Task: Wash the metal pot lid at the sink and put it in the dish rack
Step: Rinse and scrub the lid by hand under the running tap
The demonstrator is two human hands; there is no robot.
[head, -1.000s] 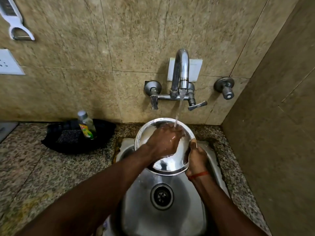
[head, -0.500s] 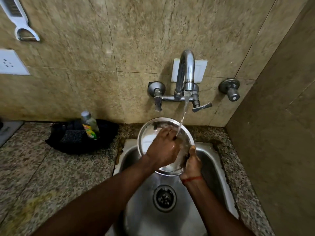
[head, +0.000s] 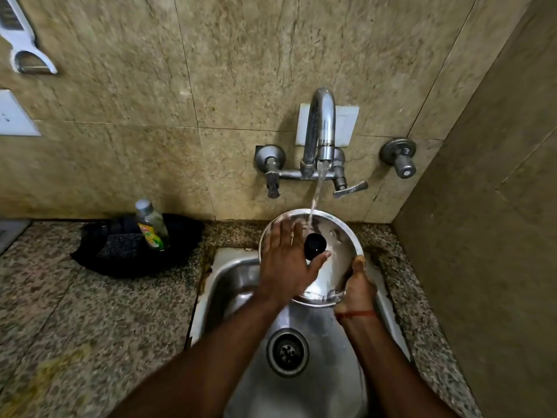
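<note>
Gripping the lid (head: pixel 337 267) by its right rim, the right hand (head: pixel 357 286) tilts it under the tap (head: pixel 321 131); the left hand (head: pixel 286 263), fingers spread, lies flat beside the knob (head: pixel 315 245).

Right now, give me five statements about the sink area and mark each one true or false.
1. Water runs from the tap onto the metal pot lid. True.
2. The right hand grips the lid's rim. True.
3. The left hand is clenched in a fist around the black knob. False: it lies open and flat on the lid, beside the knob.
4. The dish soap bottle lies on its side in the sink. False: it stands upright on the counter, left of the sink.
5. The lid rests in a dish rack. False: it is held over the sink, and no rack is in view.
</note>
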